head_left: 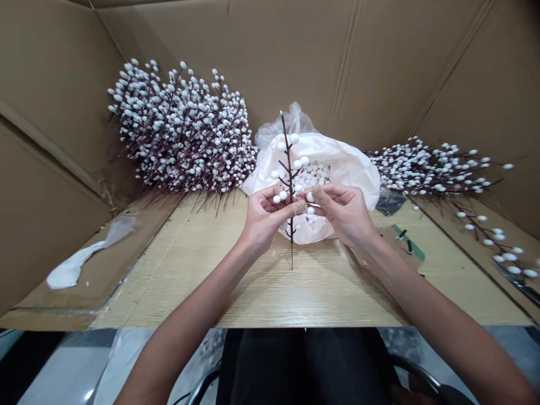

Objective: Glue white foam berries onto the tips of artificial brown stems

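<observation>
My left hand point(266, 216) is closed round a thin dark brown branch point(288, 152) held upright above the table, with several white foam balls stuck on its twigs. My right hand point(341, 211) pinches a small white ball point(310, 197) against the branch, next to the left thumb. Just behind both hands sits an open white plastic bag point(358, 169) full of loose white balls.
A big heap of finished white-budded branches point(181, 132) leans at the back left, and a flatter pile point(430, 169) lies at the right. A white scrap point(80, 261) lies on the left cardboard flap. Cardboard walls point(379, 62) surround the wooden table point(253, 287).
</observation>
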`<state>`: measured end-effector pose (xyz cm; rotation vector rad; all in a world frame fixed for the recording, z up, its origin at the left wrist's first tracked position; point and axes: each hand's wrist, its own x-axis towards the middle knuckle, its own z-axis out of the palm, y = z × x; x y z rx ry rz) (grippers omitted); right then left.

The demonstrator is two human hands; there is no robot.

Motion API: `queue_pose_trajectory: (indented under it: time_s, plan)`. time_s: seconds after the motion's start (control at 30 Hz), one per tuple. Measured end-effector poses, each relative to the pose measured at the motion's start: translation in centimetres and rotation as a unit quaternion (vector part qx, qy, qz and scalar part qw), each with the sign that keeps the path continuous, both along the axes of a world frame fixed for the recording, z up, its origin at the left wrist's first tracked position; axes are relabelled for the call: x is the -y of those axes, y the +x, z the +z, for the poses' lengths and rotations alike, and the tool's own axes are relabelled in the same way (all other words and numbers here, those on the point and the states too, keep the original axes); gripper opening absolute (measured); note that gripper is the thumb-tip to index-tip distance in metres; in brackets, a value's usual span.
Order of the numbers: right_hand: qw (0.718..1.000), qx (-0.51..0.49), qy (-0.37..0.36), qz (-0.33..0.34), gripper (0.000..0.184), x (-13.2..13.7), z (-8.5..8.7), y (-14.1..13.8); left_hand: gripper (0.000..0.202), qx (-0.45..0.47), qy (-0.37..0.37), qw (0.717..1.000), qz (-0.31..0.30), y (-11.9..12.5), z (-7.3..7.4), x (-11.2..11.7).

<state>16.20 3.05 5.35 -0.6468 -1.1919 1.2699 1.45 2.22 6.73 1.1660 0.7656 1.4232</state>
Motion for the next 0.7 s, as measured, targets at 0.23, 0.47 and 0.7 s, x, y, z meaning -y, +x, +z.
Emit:
queue_pose_trajectory:
  time_s: [0.23, 0.47, 0.7]
  plan:
    - [1.0, 0.002, -0.003, -0.003, 0.022, 0.1, -0.1, -0.1, 0.033, 0.014, 0.002, 1.0, -0.007, 0.0, 0.1, 0.0]
    - [0.998, -0.021, -0.063, 0.024, 0.032, -0.4, 0.3, 0.1, 0.031, 0.003, -0.015, 1.0, -0.006, -0.3, 0.2, -0.4]
    - [0.954, 0.148, -0.059, 0.255, 0.042, -1.3, 0.8, 2.4, 0.03, 0.028, -0.049, 0.998, 0.0, -1.3, 0.5, -1.4]
